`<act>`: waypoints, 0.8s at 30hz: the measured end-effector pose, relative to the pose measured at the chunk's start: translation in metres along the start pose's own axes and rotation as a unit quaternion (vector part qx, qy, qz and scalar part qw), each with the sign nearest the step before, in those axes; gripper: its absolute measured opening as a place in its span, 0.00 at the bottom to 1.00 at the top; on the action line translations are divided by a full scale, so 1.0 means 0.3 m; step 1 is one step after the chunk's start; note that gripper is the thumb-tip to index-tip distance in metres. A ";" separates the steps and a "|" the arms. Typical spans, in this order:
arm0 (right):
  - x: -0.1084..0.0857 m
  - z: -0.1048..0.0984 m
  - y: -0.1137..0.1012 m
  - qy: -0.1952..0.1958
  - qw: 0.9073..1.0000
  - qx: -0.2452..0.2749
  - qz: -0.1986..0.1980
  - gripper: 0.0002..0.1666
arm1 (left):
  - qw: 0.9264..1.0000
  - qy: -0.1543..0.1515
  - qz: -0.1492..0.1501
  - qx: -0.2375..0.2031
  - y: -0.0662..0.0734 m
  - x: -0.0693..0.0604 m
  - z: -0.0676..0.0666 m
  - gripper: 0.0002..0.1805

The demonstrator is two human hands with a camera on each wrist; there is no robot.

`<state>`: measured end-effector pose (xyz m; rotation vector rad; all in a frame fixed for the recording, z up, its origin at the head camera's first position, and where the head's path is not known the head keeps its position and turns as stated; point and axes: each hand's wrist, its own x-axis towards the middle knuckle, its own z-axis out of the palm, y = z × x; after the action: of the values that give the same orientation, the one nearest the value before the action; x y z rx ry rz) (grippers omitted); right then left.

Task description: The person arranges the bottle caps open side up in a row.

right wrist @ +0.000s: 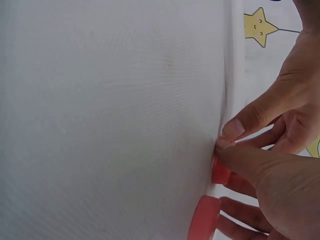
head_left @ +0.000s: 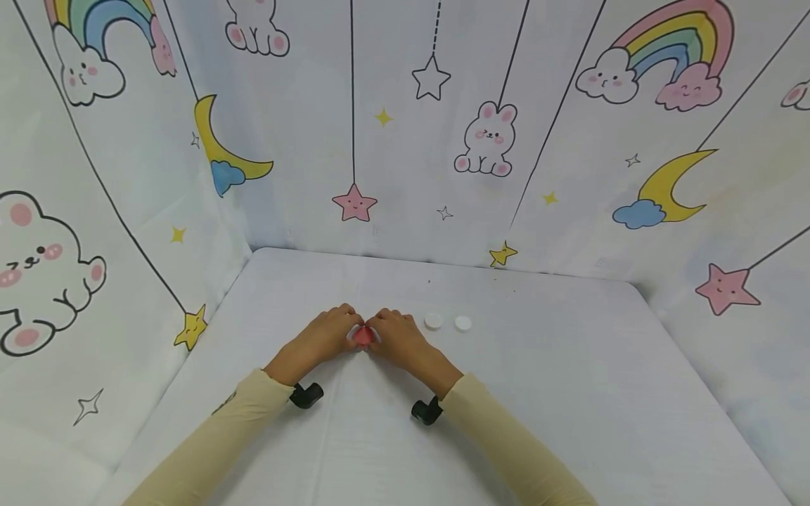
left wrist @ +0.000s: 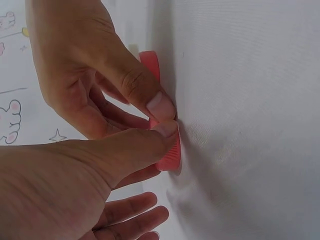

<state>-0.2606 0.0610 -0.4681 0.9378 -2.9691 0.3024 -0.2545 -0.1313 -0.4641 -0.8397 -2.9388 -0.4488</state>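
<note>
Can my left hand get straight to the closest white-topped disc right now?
Probably not directly: in the head view the right hand sits between the left hand and the white-topped disc, and both hands are pinching the red cap.

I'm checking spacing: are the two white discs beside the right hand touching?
Apart. The head view shows a strip of tabletop between the left disc and the right disc.
</note>
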 end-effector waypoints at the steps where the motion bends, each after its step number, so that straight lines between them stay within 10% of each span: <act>1: 0.001 0.001 0.001 -0.001 1.000 0.001 0.001 0.24 | 1.000 0.004 0.004 0.002 0.000 0.000 0.001 0.18; 24: 0.019 -0.009 0.004 -0.039 0.999 0.007 0.007 0.25 | 0.999 -0.035 -0.026 -0.007 -0.008 0.013 0.008 0.17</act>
<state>-0.2661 0.0591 -0.4653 0.9531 -3.0495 0.2945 -0.2590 -0.1303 -0.4665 -0.7985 -3.0323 -0.4526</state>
